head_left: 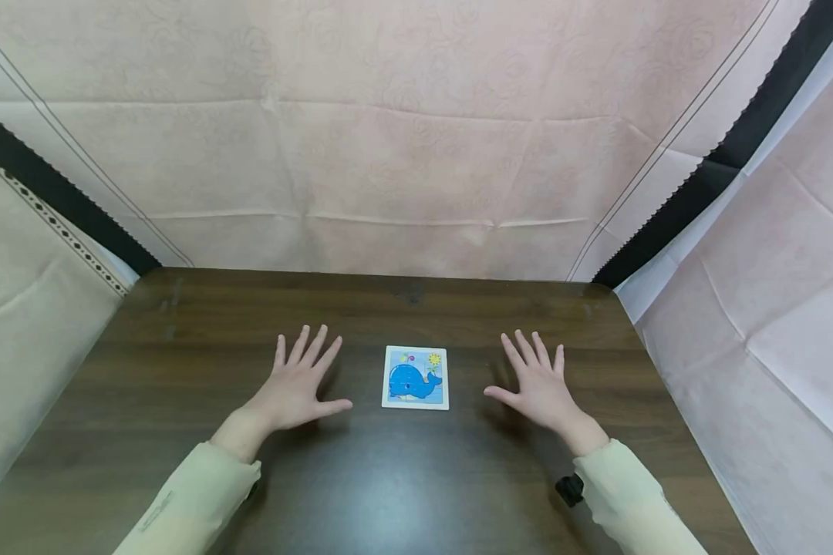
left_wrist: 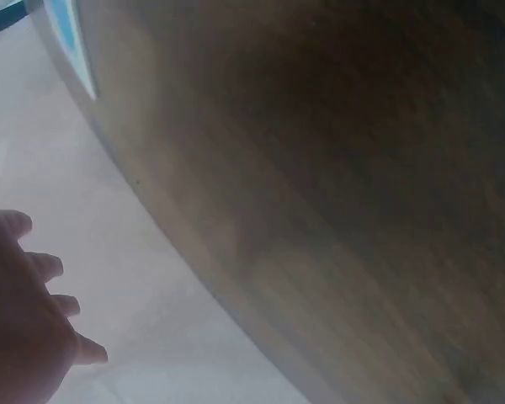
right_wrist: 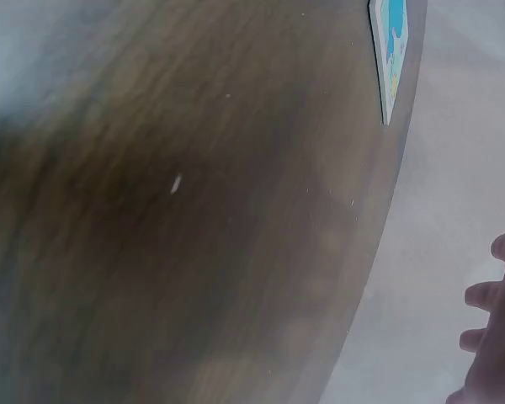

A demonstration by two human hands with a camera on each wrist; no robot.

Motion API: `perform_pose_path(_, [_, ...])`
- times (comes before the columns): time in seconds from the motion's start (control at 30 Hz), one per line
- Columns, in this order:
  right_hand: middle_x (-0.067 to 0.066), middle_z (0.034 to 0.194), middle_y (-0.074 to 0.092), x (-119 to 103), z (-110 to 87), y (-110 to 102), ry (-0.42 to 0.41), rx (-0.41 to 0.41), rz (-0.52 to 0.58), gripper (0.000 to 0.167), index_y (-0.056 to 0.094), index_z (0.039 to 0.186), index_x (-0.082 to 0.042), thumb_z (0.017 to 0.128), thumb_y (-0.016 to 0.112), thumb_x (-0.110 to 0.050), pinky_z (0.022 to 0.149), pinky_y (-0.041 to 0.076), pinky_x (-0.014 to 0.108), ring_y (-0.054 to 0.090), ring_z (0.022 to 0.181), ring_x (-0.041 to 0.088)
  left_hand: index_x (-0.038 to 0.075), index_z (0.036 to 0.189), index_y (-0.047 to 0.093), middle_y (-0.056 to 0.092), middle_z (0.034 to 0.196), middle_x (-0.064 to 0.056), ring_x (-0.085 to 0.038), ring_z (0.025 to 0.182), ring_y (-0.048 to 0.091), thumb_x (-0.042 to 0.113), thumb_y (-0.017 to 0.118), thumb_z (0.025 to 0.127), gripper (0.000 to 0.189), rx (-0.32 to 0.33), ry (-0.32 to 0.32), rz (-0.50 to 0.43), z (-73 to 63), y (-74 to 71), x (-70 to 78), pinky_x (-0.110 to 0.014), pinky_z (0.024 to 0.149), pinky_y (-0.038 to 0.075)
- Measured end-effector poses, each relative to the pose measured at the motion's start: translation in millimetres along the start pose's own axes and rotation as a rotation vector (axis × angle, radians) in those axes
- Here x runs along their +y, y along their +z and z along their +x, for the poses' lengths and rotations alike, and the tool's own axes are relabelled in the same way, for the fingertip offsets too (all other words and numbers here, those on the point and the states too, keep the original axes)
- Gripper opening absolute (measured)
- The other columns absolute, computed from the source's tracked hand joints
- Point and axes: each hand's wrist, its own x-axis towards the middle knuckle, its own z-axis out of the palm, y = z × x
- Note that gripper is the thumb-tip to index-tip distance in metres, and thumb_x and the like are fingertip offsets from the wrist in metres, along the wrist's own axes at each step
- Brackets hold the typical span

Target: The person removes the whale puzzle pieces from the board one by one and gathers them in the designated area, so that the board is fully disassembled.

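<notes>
A square puzzle board [head_left: 415,378] with a white border and a blue whale picture lies flat on the brown table [head_left: 389,493]. To its left, my left hand [head_left: 297,389] is held with fingers spread and thumb toward the board, touching nothing I can see. My right hand [head_left: 540,385] mirrors it on the right side, fingers spread, also apart from the board. Each wrist view shows only part of its hand, with a corner of the board [left_wrist: 70,38] near the top of the left wrist view and the board [right_wrist: 390,50] at the top of the right one.
Pale patterned cloth [head_left: 416,169] hangs behind the table's far edge. More cloth [head_left: 770,339] runs along the right, and another sheet [head_left: 35,331] along the left. Dark strips [head_left: 62,185] border the cloth at both sides. A black wrist device [head_left: 570,489] sits by the right sleeve.
</notes>
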Motion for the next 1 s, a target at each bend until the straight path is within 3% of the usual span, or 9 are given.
perform_pose_path(0.17, [0.018, 0.154, 0.022, -5.6, 12.5, 3.9, -0.013, -0.018, 0.041, 0.096, 0.022, 0.150, -0.015, 0.076, 0.068, -0.057, 0.104, -0.001, 0.071, 0.011, 0.141, 0.043, 0.008, 0.148, 0.025, 0.016, 0.155, -0.020, -0.045, 0.142, 0.007, 0.063, 0.065, 0.074, 0.101, -0.025, -0.029, -0.013, 9.6, 9.7, -0.7, -0.068, 0.108, -0.001])
perform_pose_path(0.33, [0.018, 0.151, 0.030, -15.0, 25.5, 7.5, -0.041, -0.019, 0.084, 0.096, 0.028, 0.147, -0.013, 0.072, 0.073, -0.054, 0.106, 0.005, 0.069, 0.020, 0.139, 0.041, 0.009, 0.149, 0.024, 0.017, 0.156, -0.018, -0.041, 0.143, 0.010, 0.063, 0.069, 0.069, 0.106, -0.057, -0.003, -0.088, 21.1, 19.9, 1.0, -0.066, 0.109, 0.004])
perform_pose_path(0.57, [0.014, 0.143, 0.043, -30.5, 42.6, 16.8, -0.060, -0.064, 0.135, 0.090, 0.040, 0.142, -0.013, 0.069, 0.078, -0.049, 0.107, 0.022, 0.061, 0.034, 0.132, 0.035, 0.010, 0.150, 0.020, 0.014, 0.157, -0.012, -0.034, 0.145, 0.011, 0.060, 0.075, 0.065, 0.112, -0.167, 0.017, -0.202, 38.5, 30.8, 8.8, -0.061, 0.112, 0.008])
perform_pose_path(0.8, [0.011, 0.139, 0.048, -45.6, 56.2, 24.6, -0.063, -0.111, 0.202, 0.082, 0.044, 0.139, -0.013, 0.071, 0.077, -0.045, 0.106, 0.028, 0.056, 0.039, 0.128, 0.031, 0.012, 0.150, 0.019, 0.015, 0.158, -0.010, -0.032, 0.145, 0.011, 0.060, 0.076, 0.064, 0.114, -0.215, 0.012, -0.230, 54.2, 39.9, 16.1, -0.059, 0.113, 0.008])
perform_pose_path(1.0, [0.011, 0.138, 0.049, -52.8, 63.8, 30.0, -0.053, -0.144, 0.239, 0.080, 0.044, 0.139, -0.012, 0.073, 0.077, -0.042, 0.106, 0.028, 0.055, 0.039, 0.128, 0.031, 0.013, 0.150, 0.019, 0.015, 0.158, -0.008, -0.029, 0.146, 0.011, 0.063, 0.074, 0.064, 0.113, -0.241, -0.007, -0.200, 61.9, 47.3, 18.6, -0.058, 0.114, 0.008])
